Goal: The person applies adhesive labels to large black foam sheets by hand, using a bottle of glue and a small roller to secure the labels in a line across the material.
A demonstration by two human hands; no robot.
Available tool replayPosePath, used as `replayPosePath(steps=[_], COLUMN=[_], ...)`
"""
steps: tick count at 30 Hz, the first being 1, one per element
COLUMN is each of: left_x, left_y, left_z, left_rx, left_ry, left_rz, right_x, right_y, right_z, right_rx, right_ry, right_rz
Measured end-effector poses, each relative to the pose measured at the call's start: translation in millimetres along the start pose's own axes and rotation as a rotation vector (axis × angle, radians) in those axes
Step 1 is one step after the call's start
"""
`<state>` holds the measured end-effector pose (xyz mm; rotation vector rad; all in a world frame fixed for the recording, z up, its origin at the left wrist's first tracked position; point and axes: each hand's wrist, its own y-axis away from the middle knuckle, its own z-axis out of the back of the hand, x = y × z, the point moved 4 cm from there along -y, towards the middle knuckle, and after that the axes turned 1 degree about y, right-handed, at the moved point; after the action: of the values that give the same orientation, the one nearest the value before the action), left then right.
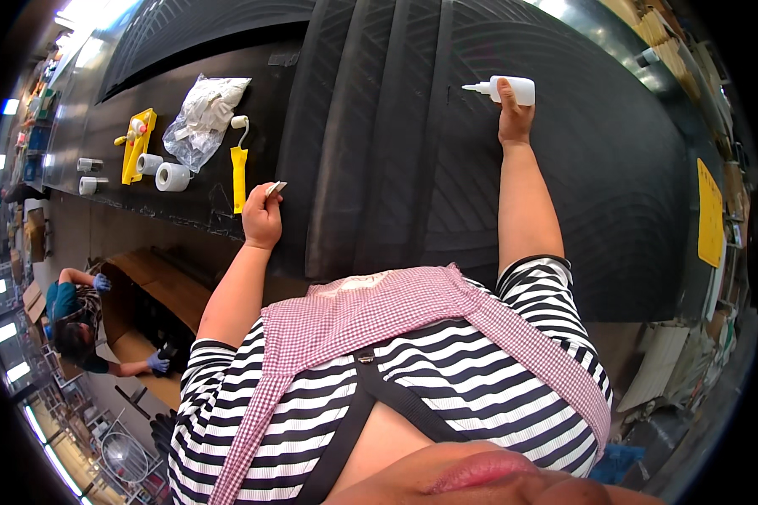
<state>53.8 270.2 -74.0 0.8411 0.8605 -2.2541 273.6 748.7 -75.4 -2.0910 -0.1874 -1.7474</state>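
Two hands busy: right hand [515,118] grips a white glue bottle [507,89] over the black rubber sheet [379,151], left hand [262,217] pinches a small scraper [275,188]; no glue visible yet.

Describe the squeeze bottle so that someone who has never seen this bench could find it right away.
Start at the big black ribbed rubber mat that covers the workbench. Toward its far right side, the right hand grips a small white squeeze bottle lying sideways, nozzle pointing left. It is the only bottle on the mat; the other white things, tape rolls, sit far left.
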Motion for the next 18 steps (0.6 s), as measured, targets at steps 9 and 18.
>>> replayPosePath(steps=[9, 18], left_x=[0.1, 3.6], left_y=[-1.5, 0.1], left_z=[-0.4, -1.1], left_rx=[0.010, -0.002], left_ry=[0.004, 0.011], left_rz=[0.010, -0.006], right_x=[0.2, 3.8], right_y=[-2.5, -1.3], right_z=[4.7, -1.3], right_rx=[-0.029, -0.012], right_ry=[0.458, 0.551], right_rz=[-0.024, -0.009])
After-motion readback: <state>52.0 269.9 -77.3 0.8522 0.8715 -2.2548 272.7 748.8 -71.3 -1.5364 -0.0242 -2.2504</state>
